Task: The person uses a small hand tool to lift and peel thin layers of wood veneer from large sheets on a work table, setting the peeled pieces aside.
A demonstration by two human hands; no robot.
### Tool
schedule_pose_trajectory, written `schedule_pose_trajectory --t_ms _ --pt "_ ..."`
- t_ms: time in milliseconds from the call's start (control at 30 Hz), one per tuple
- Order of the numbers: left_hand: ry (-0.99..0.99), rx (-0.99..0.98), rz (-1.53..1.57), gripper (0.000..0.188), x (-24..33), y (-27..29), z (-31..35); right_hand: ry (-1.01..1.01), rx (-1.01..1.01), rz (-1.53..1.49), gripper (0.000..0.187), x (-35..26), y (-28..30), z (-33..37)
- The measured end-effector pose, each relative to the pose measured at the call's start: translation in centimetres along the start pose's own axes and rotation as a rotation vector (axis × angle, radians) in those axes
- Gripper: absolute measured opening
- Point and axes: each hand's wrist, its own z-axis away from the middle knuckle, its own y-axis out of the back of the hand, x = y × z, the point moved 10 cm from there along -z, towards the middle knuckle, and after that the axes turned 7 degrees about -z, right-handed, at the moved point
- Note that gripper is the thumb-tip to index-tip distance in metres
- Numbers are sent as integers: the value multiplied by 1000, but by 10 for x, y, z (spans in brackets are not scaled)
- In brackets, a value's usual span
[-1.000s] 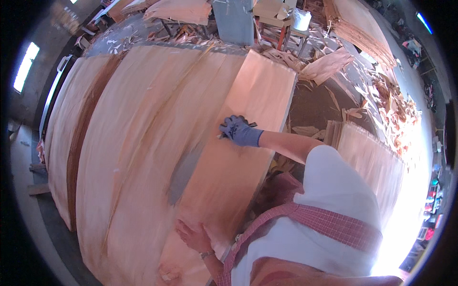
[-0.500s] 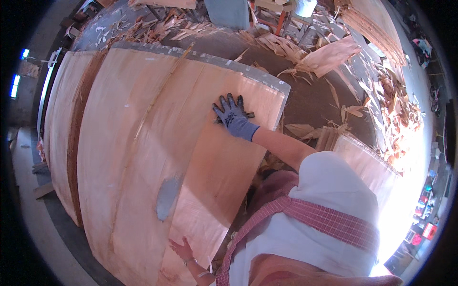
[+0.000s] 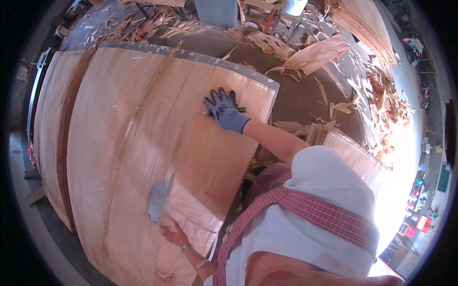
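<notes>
Flat on a large stack of thin wood veneer sheets (image 3: 138, 119), my right hand (image 3: 225, 113) wears a grey-blue glove with dark fingertips, its fingers spread. Under that palm, a dark narrow object (image 3: 242, 110) pokes out at both sides; its kind cannot be made out. My left hand (image 3: 175, 234) is bare, with a band at the wrist. Its fingers are apart over the near-side veneer sheet (image 3: 200, 190), just below a grey patch (image 3: 160, 198) on the surface. A thin yellowish strip (image 3: 128, 128) runs lengthwise across the stack.
Torn veneer scraps (image 3: 272, 45) litter the floor beyond the stack. More stacked veneer (image 3: 355, 150) stands at the right, with another pile (image 3: 365, 24) at the upper right. A blue-grey bin (image 3: 215, 12) and a whitish bucket (image 3: 295, 6) are at the back.
My left hand has moved up along the sheet toward the grey patch. My right hand stays spread in about the same spot. The whole view has shifted slightly.
</notes>
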Motion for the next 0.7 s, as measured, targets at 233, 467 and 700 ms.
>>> schedule_pose_trajectory --t_ms 233,467,700 --pt "-101 330 159 83 34 16 51 74 -69 -17 55 -32 -2 -12" --pt "-233 237 283 81 149 91 65 53 -219 53 43 -19 8 -24" --pt "-257 232 379 80 151 73 63 876 -239 -561 31 -207 -6 18"
